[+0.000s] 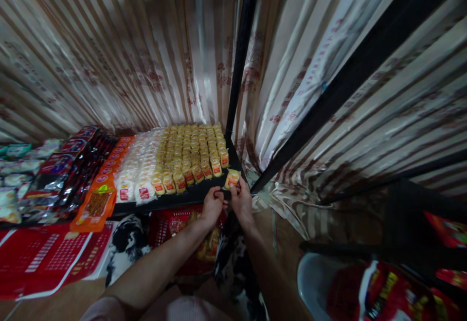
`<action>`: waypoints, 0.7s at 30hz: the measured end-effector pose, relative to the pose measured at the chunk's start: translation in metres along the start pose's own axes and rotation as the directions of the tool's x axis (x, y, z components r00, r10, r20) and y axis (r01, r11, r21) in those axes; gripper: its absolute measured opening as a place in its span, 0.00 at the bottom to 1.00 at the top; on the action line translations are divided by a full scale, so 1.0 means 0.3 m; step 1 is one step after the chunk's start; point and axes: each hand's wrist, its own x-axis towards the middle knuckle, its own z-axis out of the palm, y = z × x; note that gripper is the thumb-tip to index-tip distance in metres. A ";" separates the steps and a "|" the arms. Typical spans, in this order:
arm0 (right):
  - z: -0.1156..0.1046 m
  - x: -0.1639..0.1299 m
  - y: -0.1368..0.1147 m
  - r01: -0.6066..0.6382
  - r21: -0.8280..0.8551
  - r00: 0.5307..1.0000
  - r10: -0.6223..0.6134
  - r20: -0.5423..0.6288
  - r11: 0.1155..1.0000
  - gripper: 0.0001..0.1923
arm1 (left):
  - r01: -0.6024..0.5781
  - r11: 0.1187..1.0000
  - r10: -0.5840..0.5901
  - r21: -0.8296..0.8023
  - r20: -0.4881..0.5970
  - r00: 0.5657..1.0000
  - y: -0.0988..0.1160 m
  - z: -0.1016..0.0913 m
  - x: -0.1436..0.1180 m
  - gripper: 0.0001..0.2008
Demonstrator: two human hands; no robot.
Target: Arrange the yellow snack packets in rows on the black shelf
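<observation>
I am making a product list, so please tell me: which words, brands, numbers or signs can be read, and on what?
None reads clearly.
Small yellow wrapped packet in the right hand: label too small.
Long orange plastic packet: print blurred.
White wrapped packets: pink labels blurred.
Red bag with yellow lettering: too blurred.
Pleated beige curtain: red print blurred.
Remaining print: unreadable too.

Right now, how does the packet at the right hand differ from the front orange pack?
The yellow packet is small; the front orange pack is much larger. The packet is in the right hand; the orange pack lies untouched, overhanging the black shelf. Both carry printing.
</observation>
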 end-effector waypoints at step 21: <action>0.078 0.278 0.054 0.337 -0.393 0.941 -0.290 0.176 0.856 0.28 | -0.137 0.984 0.141 0.111 -0.032 0.989 0.039 0.020 0.171 0.17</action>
